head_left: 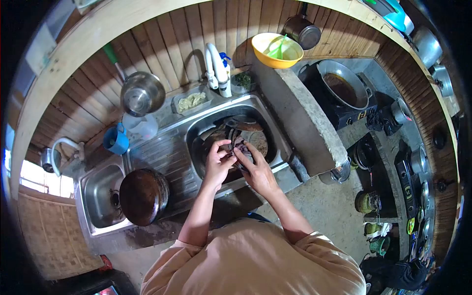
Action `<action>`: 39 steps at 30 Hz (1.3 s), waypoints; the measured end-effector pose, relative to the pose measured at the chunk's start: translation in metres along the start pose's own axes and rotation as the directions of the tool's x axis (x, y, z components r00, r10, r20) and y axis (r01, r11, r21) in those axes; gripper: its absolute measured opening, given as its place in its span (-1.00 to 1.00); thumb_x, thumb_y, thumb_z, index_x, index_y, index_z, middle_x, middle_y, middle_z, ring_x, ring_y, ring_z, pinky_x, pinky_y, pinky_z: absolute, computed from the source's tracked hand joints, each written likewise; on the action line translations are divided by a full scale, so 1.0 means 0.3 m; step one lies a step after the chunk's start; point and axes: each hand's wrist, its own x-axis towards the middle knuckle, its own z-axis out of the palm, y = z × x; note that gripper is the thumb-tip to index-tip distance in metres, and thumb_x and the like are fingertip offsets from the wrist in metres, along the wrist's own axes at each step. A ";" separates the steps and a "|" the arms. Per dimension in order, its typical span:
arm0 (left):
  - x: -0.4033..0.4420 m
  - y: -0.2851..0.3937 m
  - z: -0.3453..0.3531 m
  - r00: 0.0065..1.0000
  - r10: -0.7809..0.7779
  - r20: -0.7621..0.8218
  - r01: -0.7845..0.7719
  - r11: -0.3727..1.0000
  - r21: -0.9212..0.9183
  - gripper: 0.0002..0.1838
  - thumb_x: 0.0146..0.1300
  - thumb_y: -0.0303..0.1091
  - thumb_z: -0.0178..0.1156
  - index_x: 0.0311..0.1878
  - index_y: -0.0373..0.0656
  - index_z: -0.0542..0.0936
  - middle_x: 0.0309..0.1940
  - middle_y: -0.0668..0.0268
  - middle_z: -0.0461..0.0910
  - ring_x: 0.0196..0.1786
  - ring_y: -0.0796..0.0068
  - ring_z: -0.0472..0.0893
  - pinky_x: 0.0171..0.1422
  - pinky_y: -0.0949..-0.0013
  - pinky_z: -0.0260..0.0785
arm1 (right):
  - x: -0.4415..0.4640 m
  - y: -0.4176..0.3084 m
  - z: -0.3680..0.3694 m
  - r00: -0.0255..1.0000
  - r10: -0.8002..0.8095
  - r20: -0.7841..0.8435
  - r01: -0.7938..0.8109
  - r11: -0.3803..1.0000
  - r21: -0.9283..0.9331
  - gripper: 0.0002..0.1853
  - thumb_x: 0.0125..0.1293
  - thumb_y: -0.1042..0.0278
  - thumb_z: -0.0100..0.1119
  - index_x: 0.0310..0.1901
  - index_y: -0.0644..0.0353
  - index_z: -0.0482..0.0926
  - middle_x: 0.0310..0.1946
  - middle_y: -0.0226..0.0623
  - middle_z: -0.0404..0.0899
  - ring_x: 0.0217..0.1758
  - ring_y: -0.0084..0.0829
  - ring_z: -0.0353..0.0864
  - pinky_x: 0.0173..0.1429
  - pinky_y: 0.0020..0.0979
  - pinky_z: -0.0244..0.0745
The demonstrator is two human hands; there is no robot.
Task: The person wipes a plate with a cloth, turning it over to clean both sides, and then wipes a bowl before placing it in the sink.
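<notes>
Over the right-hand sink basin [194, 160], my left hand [218, 163] and my right hand [259, 173] are close together. Between their fingertips is a dark, purplish, limp-looking thing [241, 146], partly covered by the fingers; its kind cannot be made out. The fingers of both hands are bent and pinch it. Below and beyond the hands, a brownish round pan or lid [243, 123] lies in the basin, along with other dark shapes that my hands partly hide.
A white faucet [219, 71] rises behind the basin. Left are a large dark pot [144, 196], a blue mug [116, 139] and a second basin [101, 189]. A concrete partition [305, 113] bearing a yellow bowl [278, 58] stands right, before a wok [344, 83] on a stove.
</notes>
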 end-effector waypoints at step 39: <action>0.669 -0.324 -0.046 0.850 -0.350 -0.394 0.248 0.925 -0.287 -0.46 0.20 -0.69 0.37 0.23 -0.17 0.47 -0.06 0.21 0.64 -0.11 0.37 0.67 0.10 0.23 0.60 | 0.003 0.341 -0.081 0.972 0.235 0.018 -0.236 0.971 0.038 -0.11 -0.01 0.72 0.37 0.45 -0.03 0.50 0.47 0.08 0.37 0.45 0.19 0.44 0.49 -0.03 0.45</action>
